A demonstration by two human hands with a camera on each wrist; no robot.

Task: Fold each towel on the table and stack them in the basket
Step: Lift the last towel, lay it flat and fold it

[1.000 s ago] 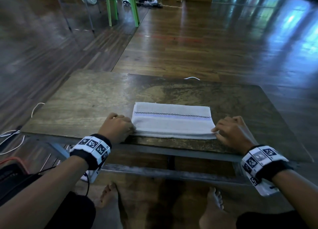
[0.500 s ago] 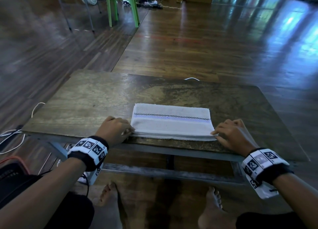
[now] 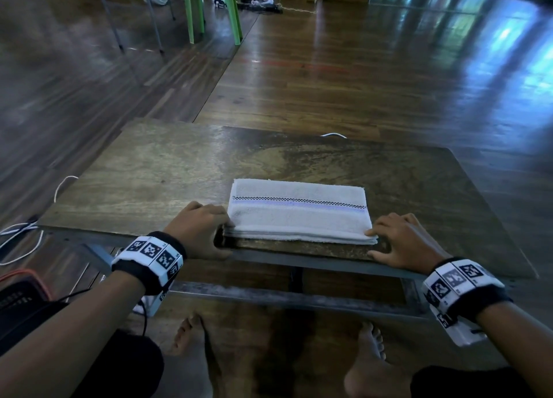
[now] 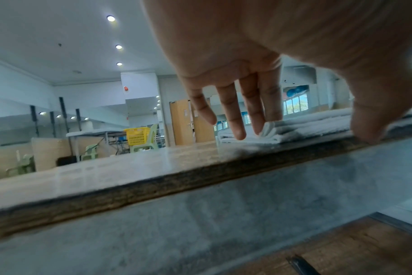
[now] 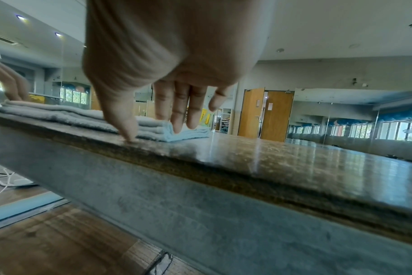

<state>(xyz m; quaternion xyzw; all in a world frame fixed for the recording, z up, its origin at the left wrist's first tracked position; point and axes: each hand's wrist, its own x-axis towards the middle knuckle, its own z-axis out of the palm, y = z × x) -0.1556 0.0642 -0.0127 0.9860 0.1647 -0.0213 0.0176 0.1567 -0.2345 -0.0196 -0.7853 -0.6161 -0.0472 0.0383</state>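
The towel (image 3: pixel 299 212), white with a checked and lilac stripe, lies folded in several layers at the near edge of the table (image 3: pixel 149 170), its long axis running left to right. The left hand (image 3: pixel 199 228) sits at its left short end and the right hand (image 3: pixel 404 242) at its right short end, so each is equally near its own end. In the wrist views the fingers point down with their tips touching the stacked layers, each thumb resting on the table edge. Neither hand has closed round the cloth; both are relaxed and spread. The next fold would probably carry one short end across to the other, along that long axis. A yellow basket (image 4: pixel 137 136) stands on a green chair (image 3: pixel 212 11) far behind the table, well apart.
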